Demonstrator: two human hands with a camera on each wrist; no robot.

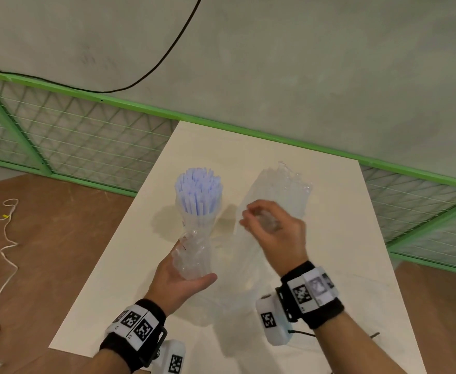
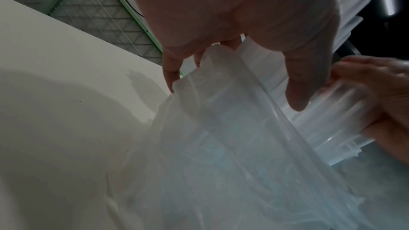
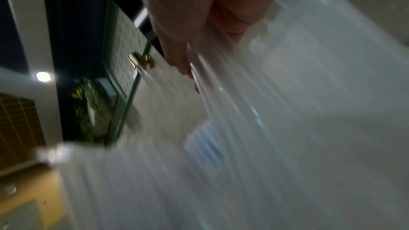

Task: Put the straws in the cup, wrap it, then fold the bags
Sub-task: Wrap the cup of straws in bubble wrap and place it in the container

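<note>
A bundle of pale blue straws [image 1: 198, 190] stands in a clear cup [image 1: 194, 255] with crumpled clear film bunched round its lower part. My left hand [image 1: 194, 263] grips that wrapped cup from the left, thumb in front, just above the white table [image 1: 329, 252]. In the left wrist view my left hand [image 2: 234, 88] curls round the ribbed cup [image 2: 321, 128] and the film [image 2: 221, 146]. To the right, my right hand [image 1: 259, 222] pinches a sheet of clear plastic [image 1: 245, 255] hanging towards the table. The right wrist view is blurred; there my right hand [image 3: 205, 53] holds the plastic [image 3: 276, 111].
A crumpled clear bag [image 1: 289, 182] lies on the table behind my right hand. A green mesh fence [image 1: 73, 136] runs behind and beside the table. A white cord [image 1: 5, 238] trails on the brown floor at the left. The table's left edge lies near my left wrist.
</note>
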